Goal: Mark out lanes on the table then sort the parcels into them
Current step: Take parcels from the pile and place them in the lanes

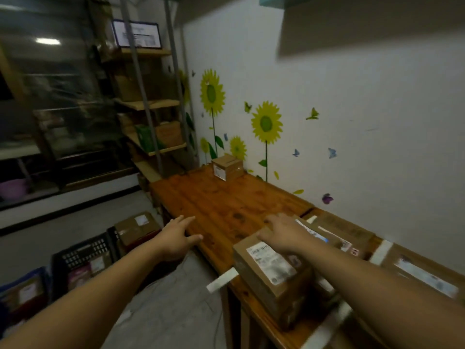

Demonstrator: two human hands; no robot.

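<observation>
Resting palm-down on a tall cardboard parcel (271, 278): right hand (284, 233), fingers fairly straight over its far top edge. Parcel stands at the near edge of the wooden table (221, 205), between two white tape strips (222, 280). Left hand (176, 238) spread wide, holding nothing, at the table's left edge; contact unclear. Flat parcels (344, 233) lie wall-side just beyond. Black crate (83, 255) on the floor, left. Small box (226, 167) at the far end by sunflower stickers (266, 123).

head-worn view, looking forward and down, close above wooden table (221, 205)
</observation>
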